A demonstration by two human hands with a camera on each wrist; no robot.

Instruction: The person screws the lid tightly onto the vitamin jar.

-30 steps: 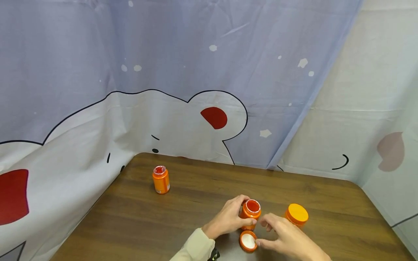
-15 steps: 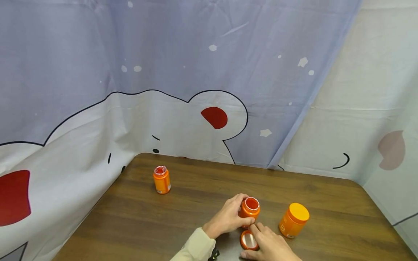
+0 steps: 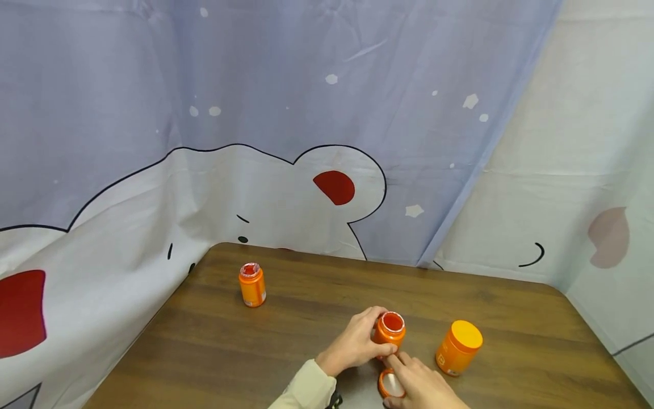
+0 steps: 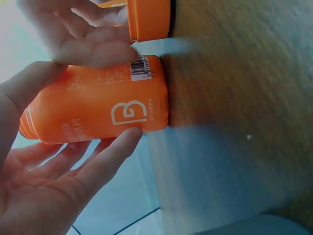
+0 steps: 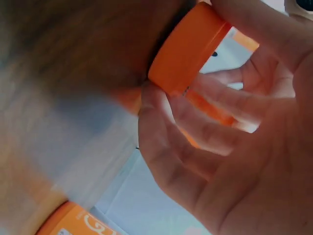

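Observation:
An open orange bottle (image 3: 389, 336) stands upright on the table, its red inside showing through the mouth. My left hand (image 3: 352, 345) holds it round the body, thumb along the near side; a white B logo and barcode face the left wrist view. Just in front lies an orange screw lid (image 3: 392, 384), its pale lined inside facing up. Around the rim of this lid (image 5: 188, 49), my right hand (image 5: 244, 142) pinches with thumb and fingers. The right fingertips come close to the bottle (image 4: 98, 100); whether they touch it I cannot tell.
A second uncapped orange bottle (image 3: 252, 288) stands at the back left of the wooden table (image 3: 214, 352). To the right, an orange bottle (image 3: 455, 353) has its yellow-orange lid on. A patterned curtain (image 3: 286, 85) rises behind the table's far edge.
My right hand has come leftward from beside the capped bottle to the lid and grips it. The lid has shifted slightly right. The left hand keeps its hold on the bottle.

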